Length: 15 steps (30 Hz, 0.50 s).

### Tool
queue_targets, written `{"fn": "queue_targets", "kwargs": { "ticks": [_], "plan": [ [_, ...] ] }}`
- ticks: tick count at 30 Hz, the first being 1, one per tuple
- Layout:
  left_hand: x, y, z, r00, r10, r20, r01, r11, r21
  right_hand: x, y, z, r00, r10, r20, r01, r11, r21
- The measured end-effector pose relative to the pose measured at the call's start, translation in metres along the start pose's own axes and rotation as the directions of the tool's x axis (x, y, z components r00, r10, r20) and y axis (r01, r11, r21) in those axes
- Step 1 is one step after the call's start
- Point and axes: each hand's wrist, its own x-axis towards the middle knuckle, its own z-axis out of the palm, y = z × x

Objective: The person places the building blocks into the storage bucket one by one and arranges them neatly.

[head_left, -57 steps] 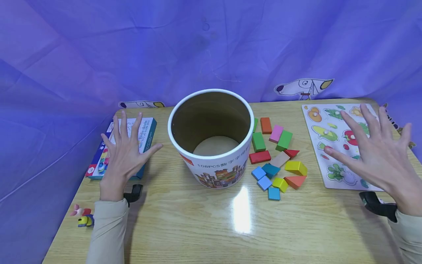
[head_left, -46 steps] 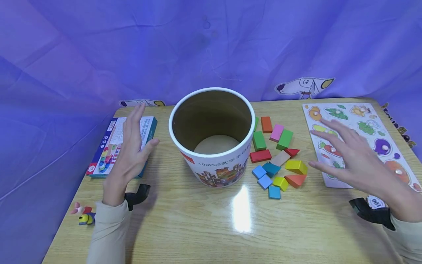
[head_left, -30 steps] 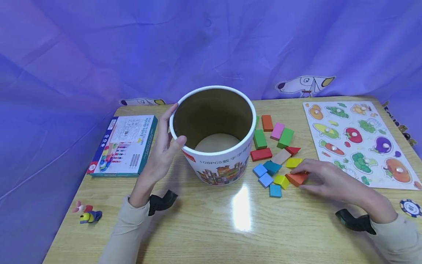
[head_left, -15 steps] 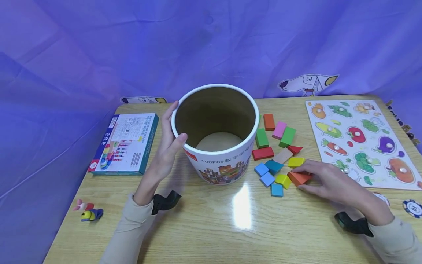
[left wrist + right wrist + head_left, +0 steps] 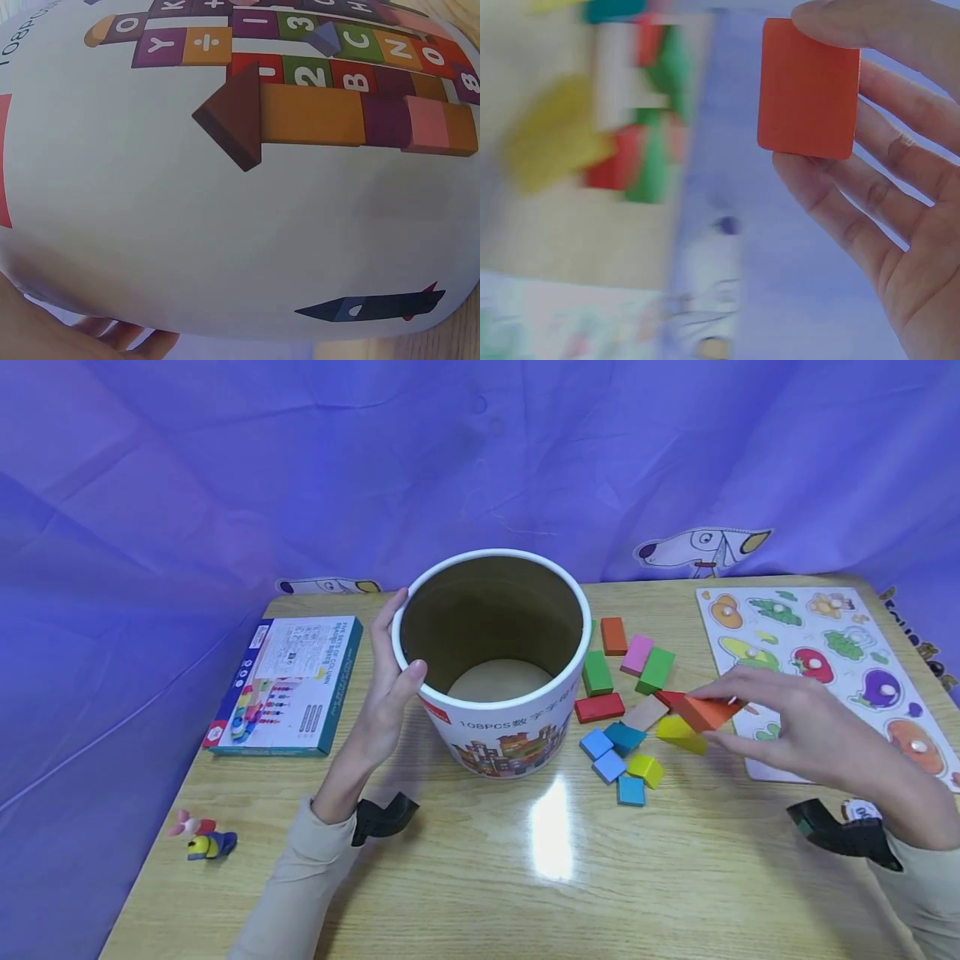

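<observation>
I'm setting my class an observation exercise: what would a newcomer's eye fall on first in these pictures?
Probably the big open white bucket mid-table, with the left hand holding its left side. Next comes the orange wedge block pinched in the right hand, by the loose coloured blocks to the bucket's right. Behind everything, the vivid blue-purple curtain fills the background.

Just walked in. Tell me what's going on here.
A person's left hand holds the side of an upright bucket. The right hand pinches an orange block, held clear of the table. The other blocks lie loose to the right of the bucket.
</observation>
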Motion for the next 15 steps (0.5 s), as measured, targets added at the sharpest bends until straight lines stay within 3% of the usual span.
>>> {"fn": "queue_targets", "kwargs": {
  "ticks": [3,8,15],
  "plan": [
    [0.001,-0.001,0.001,1.000,-0.005,-0.002,0.005,1.000,-0.002,0.022,-0.004,-0.018,0.993,-0.075,-0.091,0.077,0.997,0.026],
    [0.001,-0.001,0.002,1.000,-0.001,-0.007,0.001,1.000,0.005,0.064,-0.022,-0.037,0.962,-0.151,-0.227,0.177,0.980,0.096],
    [0.000,-0.002,0.003,1.000,-0.003,-0.010,0.003,1.000,0.009,0.118,-0.061,-0.034,0.934,-0.178,-0.309,0.256,0.938,0.235]
  ]
}}
